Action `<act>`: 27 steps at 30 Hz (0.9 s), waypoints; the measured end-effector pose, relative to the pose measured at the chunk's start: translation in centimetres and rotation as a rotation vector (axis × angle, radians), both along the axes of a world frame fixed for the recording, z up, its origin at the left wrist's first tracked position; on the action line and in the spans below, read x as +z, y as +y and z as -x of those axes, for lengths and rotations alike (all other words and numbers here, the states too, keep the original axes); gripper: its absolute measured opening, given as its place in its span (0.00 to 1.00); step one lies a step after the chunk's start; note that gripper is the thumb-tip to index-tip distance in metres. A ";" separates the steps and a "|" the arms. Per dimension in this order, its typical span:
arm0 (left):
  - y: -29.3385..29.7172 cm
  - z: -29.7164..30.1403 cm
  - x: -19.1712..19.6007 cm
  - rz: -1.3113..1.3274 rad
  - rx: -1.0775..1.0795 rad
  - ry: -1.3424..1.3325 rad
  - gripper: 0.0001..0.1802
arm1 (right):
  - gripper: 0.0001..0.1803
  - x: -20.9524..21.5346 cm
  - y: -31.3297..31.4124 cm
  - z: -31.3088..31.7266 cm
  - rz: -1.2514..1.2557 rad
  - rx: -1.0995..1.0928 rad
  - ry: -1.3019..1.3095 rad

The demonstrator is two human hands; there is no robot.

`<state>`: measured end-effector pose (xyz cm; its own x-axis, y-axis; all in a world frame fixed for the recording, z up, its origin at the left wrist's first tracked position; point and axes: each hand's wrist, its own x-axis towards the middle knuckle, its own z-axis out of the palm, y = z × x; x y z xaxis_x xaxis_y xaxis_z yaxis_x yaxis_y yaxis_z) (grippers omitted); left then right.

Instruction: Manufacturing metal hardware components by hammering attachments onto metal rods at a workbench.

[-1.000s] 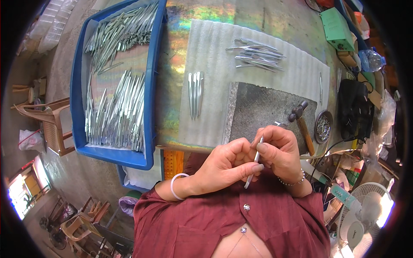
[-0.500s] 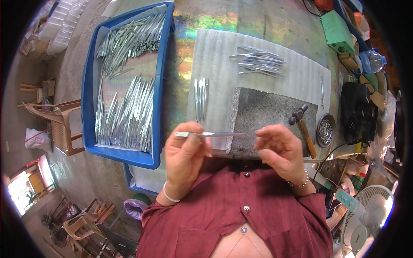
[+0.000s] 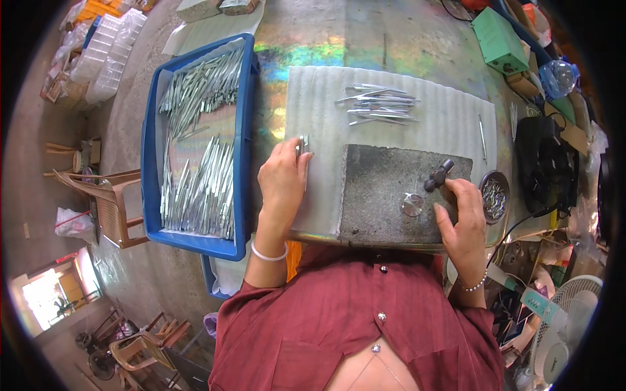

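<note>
My left hand (image 3: 280, 179) pinches thumb and fingers around the ends of slim silver metal pieces (image 3: 304, 142) on the left of the white foam sheet. It hides most of them, so which piece it grips is unclear. My right hand (image 3: 465, 221) curls over the handle of a small hammer, fingertips by the neck and thumb apart. Beyond the fingers shows the dark hammer head (image 3: 437, 176), lying on a grey stone block (image 3: 375, 182); the handle is covered. A shiny round metal disc (image 3: 412, 204) rests on the block beside my thumb.
A blue tray (image 3: 244, 143) with many slim metal pieces stands at left. More pieces (image 3: 381, 104) lie piled on the foam sheet (image 3: 450, 107), one alone (image 3: 482, 137) at its right. A round dish (image 3: 495, 189) of small metal parts sits right of the block.
My left hand has moved up from in front of me to the row of pieces on the foam. My right hand has gone right, onto the hammer. The view has shifted slightly.
</note>
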<state>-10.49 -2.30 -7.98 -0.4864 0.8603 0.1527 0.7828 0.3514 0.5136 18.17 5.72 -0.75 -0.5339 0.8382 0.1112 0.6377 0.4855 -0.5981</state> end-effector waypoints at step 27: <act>11.4 1.1 -0.6 -0.063 -0.223 -0.050 0.06 | 0.09 -3.8 1.9 -9.9 0.281 -0.486 0.476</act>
